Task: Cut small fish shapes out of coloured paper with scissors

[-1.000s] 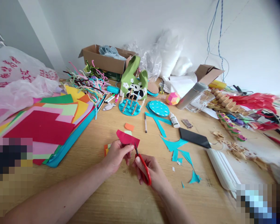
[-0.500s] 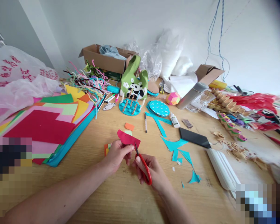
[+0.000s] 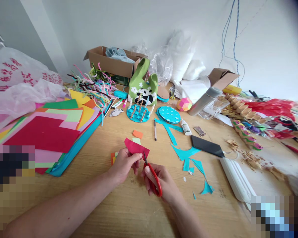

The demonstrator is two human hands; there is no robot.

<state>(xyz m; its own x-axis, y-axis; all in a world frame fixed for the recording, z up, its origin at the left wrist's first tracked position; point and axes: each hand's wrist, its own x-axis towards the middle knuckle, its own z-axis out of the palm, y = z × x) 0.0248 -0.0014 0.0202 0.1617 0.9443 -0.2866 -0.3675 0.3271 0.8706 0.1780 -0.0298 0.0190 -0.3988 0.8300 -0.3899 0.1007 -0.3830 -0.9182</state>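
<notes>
My left hand [image 3: 124, 164] pinches a small piece of red paper [image 3: 135, 146] and holds it just above the wooden table [image 3: 129, 205]. My right hand [image 3: 161, 181] grips red-handled scissors [image 3: 152, 177], whose blades point up into the lower right edge of that red paper. A small orange paper scrap [image 3: 137, 134] lies just beyond the red piece. More small coloured scraps [image 3: 113, 156] peek out left of my left hand.
A stack of coloured paper sheets [image 3: 52, 132] lies at left under plastic bags. Teal paper offcuts [image 3: 188, 157] lie right of my hands, with a pencil [image 3: 154, 130], a glue bottle [image 3: 185, 127], a black sheet [image 3: 206, 146] and a white tray [image 3: 237, 180]. Cardboard boxes, pipe cleaners and a green panda bag [image 3: 141, 86] stand behind.
The red paper and both hands shifted only slightly; the scissors remain at the paper's edge.
</notes>
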